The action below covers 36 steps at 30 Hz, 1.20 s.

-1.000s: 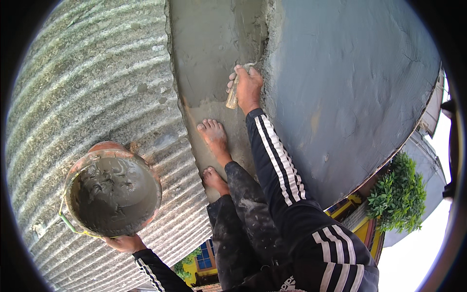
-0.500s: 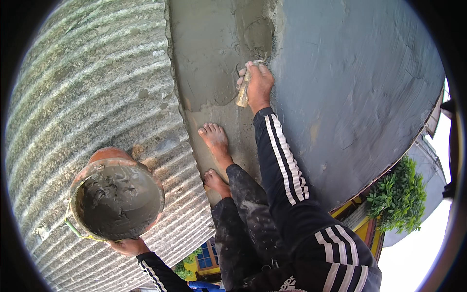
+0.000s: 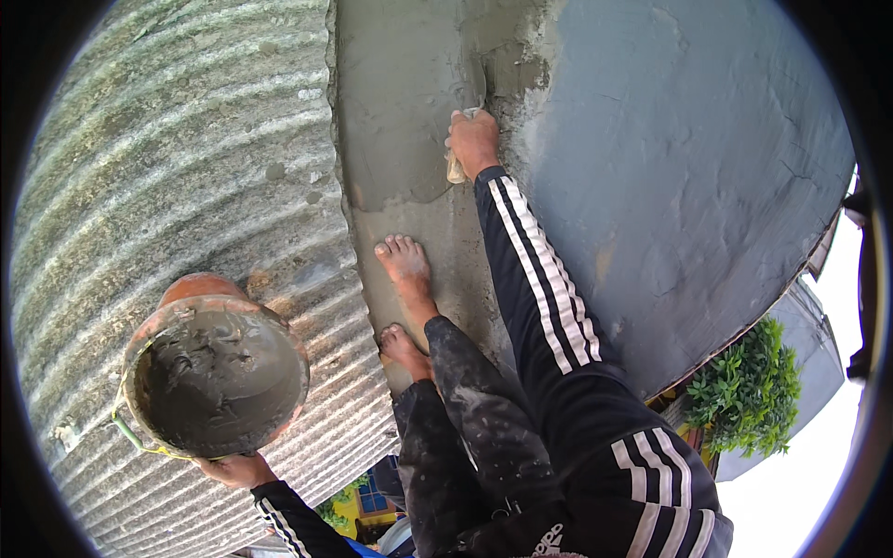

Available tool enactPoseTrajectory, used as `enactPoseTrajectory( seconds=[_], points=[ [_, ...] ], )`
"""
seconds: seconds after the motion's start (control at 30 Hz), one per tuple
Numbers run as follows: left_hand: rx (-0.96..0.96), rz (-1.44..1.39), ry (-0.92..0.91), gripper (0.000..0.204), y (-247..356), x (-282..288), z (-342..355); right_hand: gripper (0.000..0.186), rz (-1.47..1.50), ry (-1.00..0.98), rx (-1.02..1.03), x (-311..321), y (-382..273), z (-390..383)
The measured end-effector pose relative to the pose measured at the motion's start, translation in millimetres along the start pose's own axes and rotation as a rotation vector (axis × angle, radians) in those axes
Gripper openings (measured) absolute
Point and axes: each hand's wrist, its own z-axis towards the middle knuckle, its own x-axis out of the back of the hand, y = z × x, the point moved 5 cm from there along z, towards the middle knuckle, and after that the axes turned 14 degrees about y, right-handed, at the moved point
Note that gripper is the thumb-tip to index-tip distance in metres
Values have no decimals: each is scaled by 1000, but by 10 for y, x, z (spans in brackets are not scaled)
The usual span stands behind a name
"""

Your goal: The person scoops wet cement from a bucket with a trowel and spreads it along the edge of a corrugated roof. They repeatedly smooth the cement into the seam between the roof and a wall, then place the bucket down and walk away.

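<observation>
My left hand (image 3: 234,470) is closed on the near rim of an orange bucket (image 3: 200,286). Wet grey mortar (image 3: 223,381) fills much of the bucket, which is over the corrugated roof sheets. In front of my feet, my right hand (image 3: 474,144) wraps round the wooden handle of a trowel (image 3: 455,169). The blade points away from me over the freshly smeared mortar strip (image 3: 395,121), near the foot of the grey wall; my hand partly hides it.
Corrugated roofing (image 3: 223,214) spreads along the left, its edge beside the narrow ledge. My bare feet (image 3: 406,270) stand on that ledge. A grey plastered wall (image 3: 688,167) rises on the right. Beyond its lower end are a leafy green plant (image 3: 749,386) and yellow building parts.
My right hand has drawn the trowel left, away from the wall, and a little farther from me. The bucket in my left hand has shifted slightly left in view.
</observation>
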Motion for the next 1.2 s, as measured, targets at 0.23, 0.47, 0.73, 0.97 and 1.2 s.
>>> enactPoseTrajectory(
  seconds=[0.23,0.47,0.73,0.97,1.2],
  points=[
    [-27,88,-4,47,-157,13,50,19,453,-8,-101,533,-603,-197],
    [11,34,7,52,-135,11,20,16,468,35,-222,860,-203,-971],
    [-79,-27,2,45,-146,-10,33,23,422,-43,-93,654,-381,-504],
    [-211,-14,20,44,-208,-117,15,22,379,33,-262,1078,244,-1773],
    [-365,-345,-8,45,136,-147,-7,31,-105,-489,739,1418,-927,-3815]
  ],
)
